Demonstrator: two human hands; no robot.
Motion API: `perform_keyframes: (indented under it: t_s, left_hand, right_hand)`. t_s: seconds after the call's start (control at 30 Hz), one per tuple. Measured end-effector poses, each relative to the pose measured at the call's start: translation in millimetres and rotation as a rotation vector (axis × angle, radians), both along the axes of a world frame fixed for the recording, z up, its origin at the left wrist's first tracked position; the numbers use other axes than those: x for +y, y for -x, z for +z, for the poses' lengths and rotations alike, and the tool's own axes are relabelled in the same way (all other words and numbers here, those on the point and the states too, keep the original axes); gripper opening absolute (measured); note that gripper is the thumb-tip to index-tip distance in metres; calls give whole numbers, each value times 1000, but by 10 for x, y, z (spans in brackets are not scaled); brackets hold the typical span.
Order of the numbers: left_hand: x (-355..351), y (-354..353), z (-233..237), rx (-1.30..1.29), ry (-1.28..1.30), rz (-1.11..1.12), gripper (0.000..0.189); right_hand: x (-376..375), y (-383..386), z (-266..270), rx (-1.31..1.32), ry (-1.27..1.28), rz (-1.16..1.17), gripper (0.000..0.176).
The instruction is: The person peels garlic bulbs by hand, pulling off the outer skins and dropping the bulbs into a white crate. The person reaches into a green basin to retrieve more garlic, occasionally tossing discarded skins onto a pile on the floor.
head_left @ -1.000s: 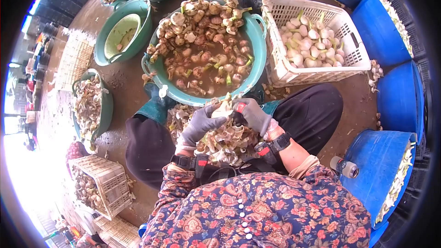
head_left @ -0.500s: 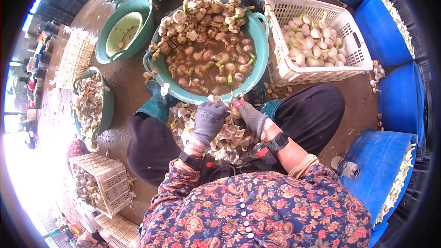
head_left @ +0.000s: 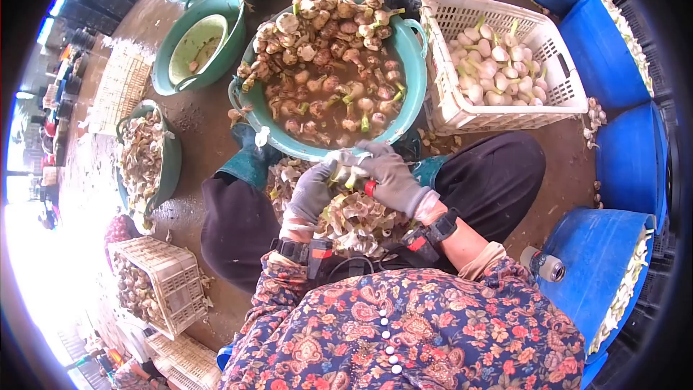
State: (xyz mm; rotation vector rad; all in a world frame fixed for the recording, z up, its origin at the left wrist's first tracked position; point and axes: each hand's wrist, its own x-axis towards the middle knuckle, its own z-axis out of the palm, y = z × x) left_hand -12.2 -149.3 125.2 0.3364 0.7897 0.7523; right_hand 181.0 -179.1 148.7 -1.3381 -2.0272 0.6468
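Observation:
My left hand (head_left: 312, 191), in a grey glove, is closed around a garlic bulb (head_left: 342, 173) with a greenish stem, just below the green tub's near rim. My right hand (head_left: 393, 179), also gloved, is closed on a small red-handled tool (head_left: 370, 188) and meets the bulb from the right; the tool's blade is hidden. Beneath both hands lies a heap of garlic peelings (head_left: 355, 220) between my knees. The green tub (head_left: 415, 101) in front holds muddy water with unpeeled garlic bulbs (head_left: 317, 87), piled highest at its far left.
A white crate (head_left: 498, 117) of peeled garlic stands right of the tub. Blue barrels (head_left: 592, 260) line the right side, with a bottle (head_left: 541, 263) nearby. Left are nested green basins (head_left: 164, 65), a peelings tub (head_left: 172, 166) and a tipped white crate (head_left: 173, 282).
My hands have drawn together and turned around the bulb. My right hand has shifted slightly, and its fingers now lie over the bulb's far side.

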Motion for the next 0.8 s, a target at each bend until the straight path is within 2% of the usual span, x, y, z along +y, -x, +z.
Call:
perform_keyframes:
  t_s: [0.03,0.07,0.13,0.17,0.2,0.23,0.27,0.37,0.4,0.5,0.53,0.6,0.63,0.67,0.7,0.73,0.77,0.8]
  left_hand:
    - [-14,-27,5,210,-275,-74,28]
    - [-15,-41,17,419,-553,-146,27]
    - [-3,-14,98,376,-506,-115,26]
    - [-14,14,148,335,-449,-86,24]
    - [-34,42,189,295,-391,-56,23]
    - [-56,65,218,285,-536,-122,23]
    - [-82,113,228,285,-535,-122,23]
    - [-144,228,352,-22,-462,-261,29]
    - [-182,237,491,1,-463,-236,33]
    - [-158,311,768,-173,-512,-252,38]
    - [-120,329,853,-258,-507,-309,28]
    - [91,360,915,344,-433,-723,22]
    - [185,191,919,477,-542,-836,22]
    - [253,176,463,588,-603,-787,31]
    - [404,140,206,923,-638,-823,39]
    - [563,69,-65,1059,-685,-678,46]
    - [727,-23,-130,1224,-721,-624,51]
    - [933,-66,-501,1322,-660,-600,59]
  right_hand:
    - [-9,21,-19,-1,-1,-3,37]
    - [-9,58,-76,117,72,-93,31]
    - [22,110,-225,353,213,-268,20]
    - [82,79,-257,586,562,-400,12]
    - [148,39,-294,1008,751,-503,9]
    - [149,28,-333,1183,853,-571,10]
    - [155,28,-308,1358,954,-639,11]
    - [188,-67,-619,1470,1080,-732,10]
    - [172,-68,-559,1454,1048,-809,16]
    - [163,-183,-698,1466,1020,-693,18]
    - [180,-216,-766,1506,1098,-643,18]
    - [202,-214,-737,1541,1171,-592,21]
    - [206,-158,-667,1440,1141,-651,21]
    - [220,-108,-617,1339,1110,-707,21]
    - [250,-78,-717,1355,1205,-771,14]
    - [260,-53,-737,1350,1187,-739,12]
    - [267,-33,-667,1336,1188,-731,12]
    - [280,-41,-594,1319,1186,-727,11]
